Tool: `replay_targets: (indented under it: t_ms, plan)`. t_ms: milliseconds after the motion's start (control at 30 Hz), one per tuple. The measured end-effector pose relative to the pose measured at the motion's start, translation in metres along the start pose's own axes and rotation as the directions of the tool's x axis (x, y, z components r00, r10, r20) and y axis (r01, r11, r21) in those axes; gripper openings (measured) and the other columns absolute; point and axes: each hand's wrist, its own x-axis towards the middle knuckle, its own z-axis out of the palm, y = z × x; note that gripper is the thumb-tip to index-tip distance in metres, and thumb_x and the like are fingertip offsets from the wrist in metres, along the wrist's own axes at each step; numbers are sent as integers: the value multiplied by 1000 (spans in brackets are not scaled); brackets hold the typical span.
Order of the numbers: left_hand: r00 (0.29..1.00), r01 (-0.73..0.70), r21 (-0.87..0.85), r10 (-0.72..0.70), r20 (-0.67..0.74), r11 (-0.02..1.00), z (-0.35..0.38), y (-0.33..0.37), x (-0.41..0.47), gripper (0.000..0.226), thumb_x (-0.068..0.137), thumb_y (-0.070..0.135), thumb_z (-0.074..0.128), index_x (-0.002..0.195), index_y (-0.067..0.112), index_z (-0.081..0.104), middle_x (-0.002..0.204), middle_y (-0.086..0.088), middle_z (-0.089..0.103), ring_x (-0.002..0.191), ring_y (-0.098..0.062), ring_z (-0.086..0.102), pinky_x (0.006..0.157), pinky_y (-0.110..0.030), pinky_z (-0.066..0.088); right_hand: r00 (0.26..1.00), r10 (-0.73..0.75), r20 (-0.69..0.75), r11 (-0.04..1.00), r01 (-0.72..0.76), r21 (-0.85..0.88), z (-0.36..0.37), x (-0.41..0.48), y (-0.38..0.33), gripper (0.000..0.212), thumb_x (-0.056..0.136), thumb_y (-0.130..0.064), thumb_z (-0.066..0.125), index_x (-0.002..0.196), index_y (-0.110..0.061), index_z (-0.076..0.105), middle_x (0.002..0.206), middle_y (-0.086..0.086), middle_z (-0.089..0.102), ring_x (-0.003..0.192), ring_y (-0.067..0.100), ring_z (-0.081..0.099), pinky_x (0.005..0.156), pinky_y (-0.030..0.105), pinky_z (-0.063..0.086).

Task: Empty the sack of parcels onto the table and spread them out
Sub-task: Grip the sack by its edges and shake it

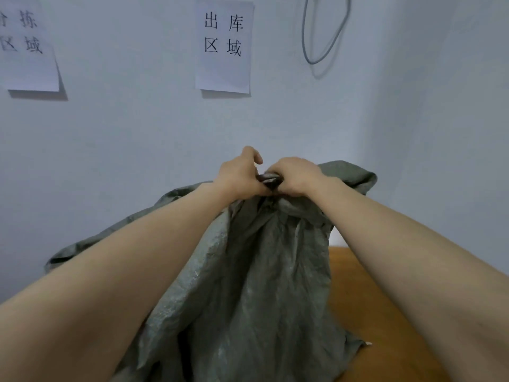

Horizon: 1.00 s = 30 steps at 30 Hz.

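The fingers of the left hand point(239, 176) and the right hand point(298, 177) are curled tight round a gathered neck of the grey-green woven sack point(261, 271). The hands are knuckle to knuckle, with a dark bunched bit point(268, 181) pinched between them; whether that is a tie or a fold of the lining cannot be told. One left finger point(251, 153) stands a little lifted above the grasp.

From the grip the sack hangs down toward the near edge, limp and creased, with loose flaps spreading out left and far right behind the forearms. Its lower part reaches the orange-brown wooden table point(377, 304), seen on the right.

No parcels show anywhere; a small white corner point(368, 343) peeks from the sack's right hem, too small to identify. It is not clear whether the gathered end is the mouth or the bottom. Judging by the slack cloth, either the tipping is under way or the load sits low, hidden. Spreading the parcels appears not yet begun.

On the far wall hang two white paper signs point(223, 45) and a looped grey cable point(323, 37).
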Motion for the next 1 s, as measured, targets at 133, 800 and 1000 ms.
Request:
replay_targets:
  t_ms: [133,800,1000]
  plan:
    - [927,-59,306,-61,370,950,7,-37,-12,147,54,55,84,148,19,-22,157,-7,18,146,-27,11,118,-48,3,996,-61,-69,994,67,83,6,-6,11,28,83,-7,50,98,-20,68,107,3,67,104,26,58,76,31,44]
    - [984,53,243,-92,154,968,-20,-59,5,33,78,34,75,104,15,70,101,-5,67,98,-24,60,73,-26,41,905,366,218,920,-388,63,2,-12,75,94,72,-18,76,150,-20,24,153,7,33,137,28,36,107,37,36]
    - [989,57,253,-90,120,966,-21,-38,2,14,84,16,61,70,14,59,82,-6,58,87,-26,58,68,-29,39,976,197,87,722,-205,661,-12,4,45,110,65,-4,77,151,-33,14,150,6,35,131,27,42,105,38,42]
